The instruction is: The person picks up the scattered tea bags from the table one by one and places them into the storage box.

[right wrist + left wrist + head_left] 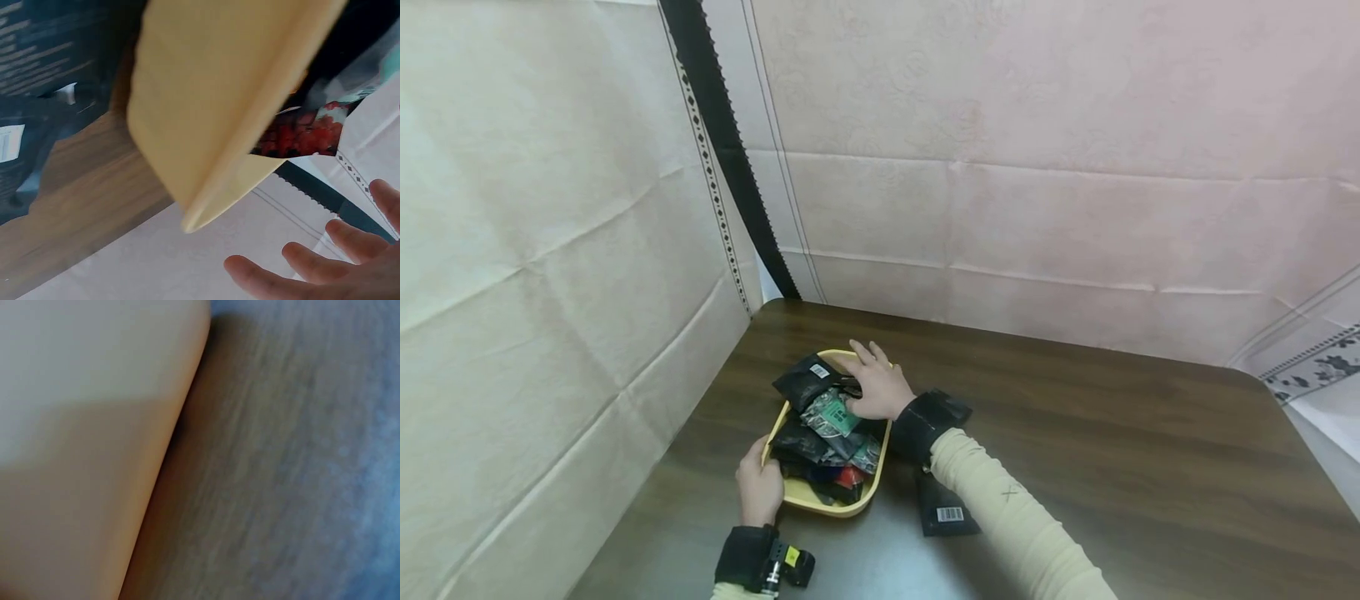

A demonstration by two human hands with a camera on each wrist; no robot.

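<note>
Left hand [760, 492] grips the tray [800, 493] rim at its 8 o'clock corner; it should stay firm so the tray cannot slide. The tray sits at the tabletop's [1112, 450] 9 o'clock: smooth yellow plastic, rounded corners. Packets [827, 414] heaped inside are glossy, crinkled foil, mostly black. Right hand [877, 386], fingers spread flat, rests on the heap at 1 o'clock, gripping nothing. One packet [946, 508] lies flat beside the tray on dark woodgrain.
</note>
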